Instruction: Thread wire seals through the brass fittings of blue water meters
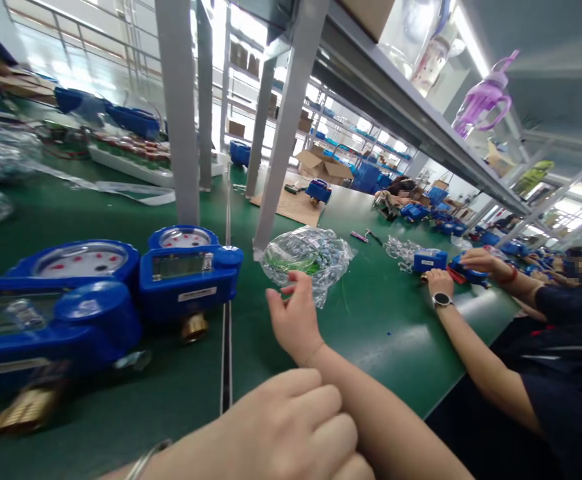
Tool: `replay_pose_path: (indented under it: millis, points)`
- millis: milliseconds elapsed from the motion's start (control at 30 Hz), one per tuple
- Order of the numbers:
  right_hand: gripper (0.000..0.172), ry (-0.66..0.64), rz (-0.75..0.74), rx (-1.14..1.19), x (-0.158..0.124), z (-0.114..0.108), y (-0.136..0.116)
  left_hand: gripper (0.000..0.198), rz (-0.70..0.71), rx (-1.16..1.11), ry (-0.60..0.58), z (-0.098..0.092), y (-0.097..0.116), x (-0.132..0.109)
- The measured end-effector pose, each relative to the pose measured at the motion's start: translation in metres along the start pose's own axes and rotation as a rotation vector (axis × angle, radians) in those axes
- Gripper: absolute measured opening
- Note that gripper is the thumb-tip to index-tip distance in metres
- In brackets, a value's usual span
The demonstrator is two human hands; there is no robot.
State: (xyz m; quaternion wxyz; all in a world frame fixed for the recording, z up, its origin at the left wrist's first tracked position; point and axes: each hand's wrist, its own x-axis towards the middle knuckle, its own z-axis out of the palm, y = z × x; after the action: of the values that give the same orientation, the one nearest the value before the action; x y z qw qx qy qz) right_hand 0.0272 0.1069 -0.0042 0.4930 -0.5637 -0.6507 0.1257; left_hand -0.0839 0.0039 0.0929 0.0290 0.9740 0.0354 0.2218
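- Right hand (293, 320) reaches forward over the green bench top (385, 320); fingers loosely spread, thumb and forefinger nearly pinched, holding nothing that can be seen.
- Crumpled clear plastic bag of small parts with green wire inside (307, 259) lies just beyond the right fingertips, touching or almost touching; contact cannot be confirmed.
- Bag's long axis runs left to right across the bench, square to the reach.
- Left hand (291, 433) is curled closed in the near foreground, resting against the right forearm, well short of the bag; right hand is clearly nearer.
- Blue water meter with brass fitting (188, 273) stands left of the bag, apart from both hands.
- A co-worker's hands (441, 283) work on another blue meter at far right.
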Motion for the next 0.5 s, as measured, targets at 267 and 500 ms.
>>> replay_pose_path:
  millis: [267,500]
  points:
    - [0.027,0.123,0.337,-0.290,0.027,-0.090,0.087,0.012,-0.265,-0.127,-0.176,0.076,-0.033,-0.001]
    - [0.040,0.035,0.468,-0.552,0.050,-0.090,0.111,0.013,-0.314,-0.178,-0.195,0.082,-0.037,-0.007]
